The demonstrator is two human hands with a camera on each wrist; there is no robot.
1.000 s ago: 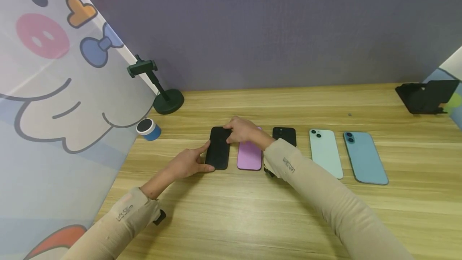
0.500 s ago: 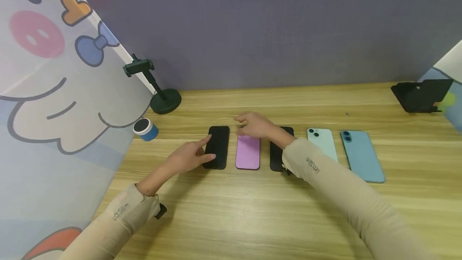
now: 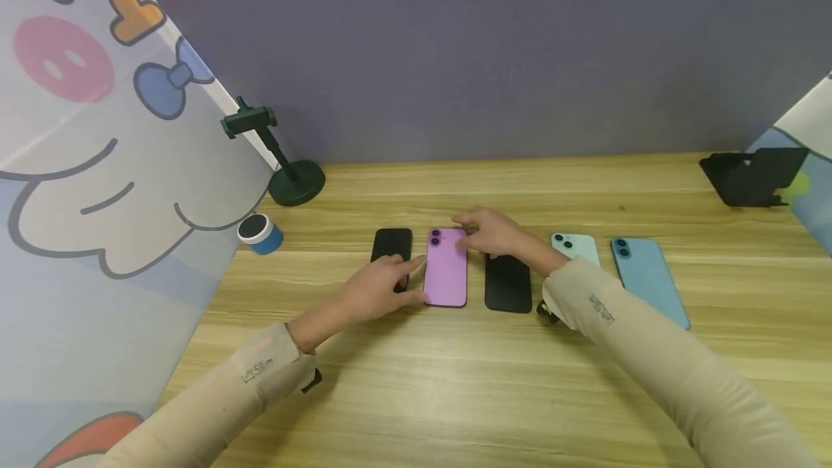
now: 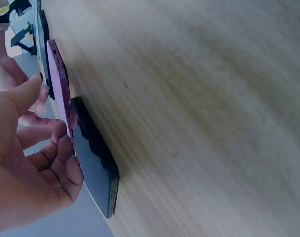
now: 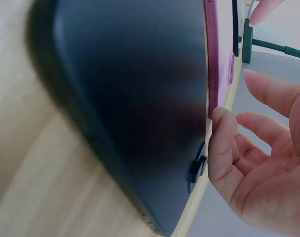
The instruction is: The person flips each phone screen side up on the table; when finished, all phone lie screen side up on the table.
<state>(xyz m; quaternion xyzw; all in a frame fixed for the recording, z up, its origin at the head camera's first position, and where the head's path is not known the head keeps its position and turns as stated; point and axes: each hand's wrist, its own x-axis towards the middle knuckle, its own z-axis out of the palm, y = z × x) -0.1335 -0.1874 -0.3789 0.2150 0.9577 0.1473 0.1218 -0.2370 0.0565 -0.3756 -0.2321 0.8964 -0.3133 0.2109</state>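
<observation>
A row of smartphones lies on the wooden table. The purple phone [image 3: 445, 273] is back up, cameras at its far left corner. My left hand [image 3: 373, 293] hovers over the leftmost black phone [image 3: 392, 240], with thumb and forefinger stretched to the purple phone's left edge. At that phone's upper right side are the fingertips of my right hand [image 3: 495, 232], which also overlaps the far end of a second black phone [image 3: 508, 287]. In the right wrist view this black phone [image 5: 135, 98] fills the foreground, and the right fingers hang loosely bent beside the purple phone [image 5: 223, 54].
Right of these lie a pale green phone [image 3: 578, 245], partly behind the right arm, and a blue phone [image 3: 653, 280]. A dark green phone stand [image 3: 295, 183] and a blue-and-white jar [image 3: 261, 237] stand at left. A black folding stand [image 3: 757, 179] is at back right.
My left hand has left the leftmost black phone's side and moved right to the purple phone's left edge. My right hand has moved right, from that black phone to the purple phone's right side.
</observation>
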